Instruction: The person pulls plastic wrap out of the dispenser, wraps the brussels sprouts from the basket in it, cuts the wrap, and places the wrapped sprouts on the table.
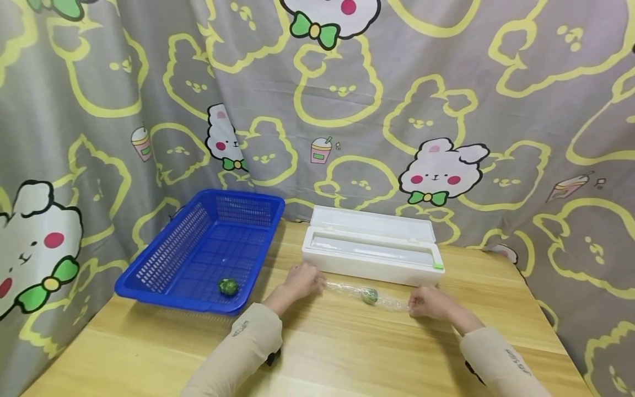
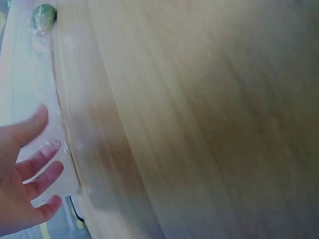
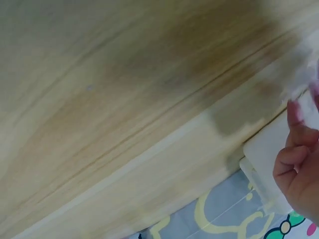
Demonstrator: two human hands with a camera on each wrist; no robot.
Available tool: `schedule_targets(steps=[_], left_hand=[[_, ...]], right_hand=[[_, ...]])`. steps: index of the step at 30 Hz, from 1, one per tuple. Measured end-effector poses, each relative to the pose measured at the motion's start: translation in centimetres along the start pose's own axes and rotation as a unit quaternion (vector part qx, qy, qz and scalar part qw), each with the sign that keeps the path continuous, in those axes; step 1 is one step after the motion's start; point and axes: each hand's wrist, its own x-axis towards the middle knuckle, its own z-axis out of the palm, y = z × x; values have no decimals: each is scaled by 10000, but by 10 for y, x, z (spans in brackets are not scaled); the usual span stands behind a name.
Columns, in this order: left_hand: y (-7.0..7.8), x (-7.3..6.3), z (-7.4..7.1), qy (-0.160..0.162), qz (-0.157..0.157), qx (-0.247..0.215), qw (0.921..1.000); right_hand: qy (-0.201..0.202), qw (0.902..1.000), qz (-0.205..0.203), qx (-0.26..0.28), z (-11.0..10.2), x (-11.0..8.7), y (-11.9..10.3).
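A small round green thing with paler streaks (image 1: 369, 296) sits wrapped in clear plastic wrap (image 1: 342, 287) in front of the white box. The wrap stretches out to both sides of it as a loose twisted strip. At the strip's left end is my left hand (image 1: 303, 280); the left wrist view has its thumb and fingers spread apart, with wrap at a fingertip. My right hand (image 1: 430, 302) pinches the strip's right end, its fingers curled. In the right wrist view that hand (image 3: 301, 164) shows at the edge, the pinched wrap blurred.
Behind the hands stands a long white plastic wrap dispenser (image 1: 372, 270), lid raised, with a green slider (image 1: 438, 266) at its right end. To the left, a blue basket (image 1: 198, 303) holds another small green round thing (image 1: 228, 286). A patterned curtain (image 1: 347, 127) hangs behind the wooden table (image 1: 357, 353).
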Motion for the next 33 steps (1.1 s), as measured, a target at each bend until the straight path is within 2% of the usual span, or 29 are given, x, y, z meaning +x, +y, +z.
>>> schedule_targets(steps=[4, 9, 13, 20, 25, 33], left_hand=[[6, -1, -3, 26, 135, -4, 9999], [25, 3, -1, 367, 162, 40, 9992], [46, 10, 5, 574, 208, -30, 9981], [77, 17, 16, 386, 125, -181, 9990], [86, 19, 22, 404, -49, -130, 9991], [93, 19, 25, 469, -204, 22, 9987]], right_hand=[[201, 9996, -53, 168, -6, 0, -1], [540, 9976, -408, -167, -6, 15, -12], [359, 9976, -592, 72, 0, 32, -27], [173, 9991, -354, 121, 14, 48, -47], [-11, 9994, -121, 321, 17, 50, -54], [-187, 9983, -228, 512, 19, 50, -56]])
